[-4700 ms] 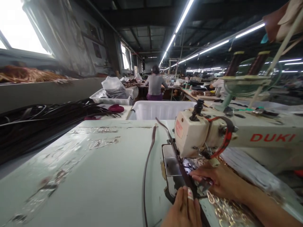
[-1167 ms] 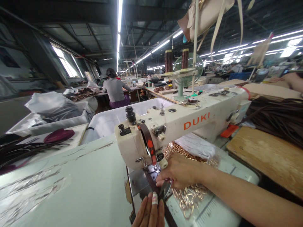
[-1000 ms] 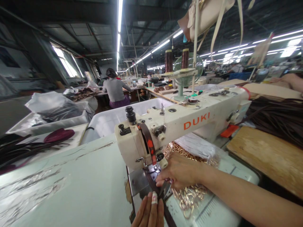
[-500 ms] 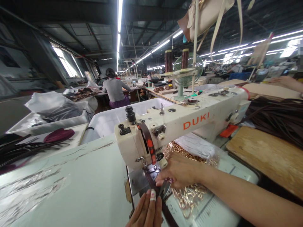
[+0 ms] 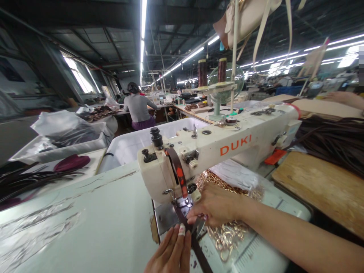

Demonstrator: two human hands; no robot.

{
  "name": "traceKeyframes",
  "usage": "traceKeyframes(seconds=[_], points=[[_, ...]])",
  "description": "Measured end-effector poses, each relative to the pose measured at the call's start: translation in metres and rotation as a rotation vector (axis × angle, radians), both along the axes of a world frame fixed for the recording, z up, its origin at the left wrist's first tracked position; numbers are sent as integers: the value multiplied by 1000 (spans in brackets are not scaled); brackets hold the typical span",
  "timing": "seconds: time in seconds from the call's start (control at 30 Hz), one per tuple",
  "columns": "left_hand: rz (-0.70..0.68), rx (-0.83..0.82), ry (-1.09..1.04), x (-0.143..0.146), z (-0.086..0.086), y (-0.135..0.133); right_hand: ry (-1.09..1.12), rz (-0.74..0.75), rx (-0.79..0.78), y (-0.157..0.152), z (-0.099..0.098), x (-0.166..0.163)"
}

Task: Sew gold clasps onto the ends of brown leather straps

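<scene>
A dark brown leather strap (image 5: 200, 253) runs under the presser foot (image 5: 186, 201) of a white sewing machine (image 5: 204, 142). My left hand (image 5: 172, 248) lies along the strap's left side, fingers stretched and side by side; one finger has white tape (image 5: 182, 229). Just right of the needle area, my right hand (image 5: 217, 204) is closed around a small pair of scissors (image 5: 199, 226), whose metal blades point down beside the strap. Its thumb is near the strap. Behind that hand, a clear bag of gold-coloured metal clasps (image 5: 226, 237) rests on the machine bed.
Left of the machine spreads a pale worktop (image 5: 108, 216) with peeling tape. A white bin (image 5: 125, 148) stands behind it. At right are a wooden board (image 5: 321, 189) and a heap of dark straps (image 5: 332, 144). Further back, a person in grey (image 5: 139, 106) sits working.
My left hand has slid slightly left and down, towards me, along the strap. The right hand and the scissors look almost unmoved.
</scene>
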State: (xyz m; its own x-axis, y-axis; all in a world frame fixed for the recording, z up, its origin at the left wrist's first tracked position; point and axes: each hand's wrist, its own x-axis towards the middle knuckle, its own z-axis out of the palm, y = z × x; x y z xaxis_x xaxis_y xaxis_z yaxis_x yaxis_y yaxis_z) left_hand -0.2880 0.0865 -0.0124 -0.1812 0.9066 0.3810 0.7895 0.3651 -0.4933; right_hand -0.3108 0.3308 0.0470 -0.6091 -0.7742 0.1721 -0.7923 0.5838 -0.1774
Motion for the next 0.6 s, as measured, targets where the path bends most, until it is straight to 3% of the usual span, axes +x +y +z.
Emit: traceKeyframes(seconds=[0.1, 0.33, 0.6], points=[[-15, 28, -31, -3, 5, 2, 0, -11, 7, 0, 1, 0], [-9, -78, -108, 0, 43, 18, -28, 1, -10, 1, -1, 0], [62, 36, -379, -9, 45, 15, -22, -12, -1, 0, 1, 1]])
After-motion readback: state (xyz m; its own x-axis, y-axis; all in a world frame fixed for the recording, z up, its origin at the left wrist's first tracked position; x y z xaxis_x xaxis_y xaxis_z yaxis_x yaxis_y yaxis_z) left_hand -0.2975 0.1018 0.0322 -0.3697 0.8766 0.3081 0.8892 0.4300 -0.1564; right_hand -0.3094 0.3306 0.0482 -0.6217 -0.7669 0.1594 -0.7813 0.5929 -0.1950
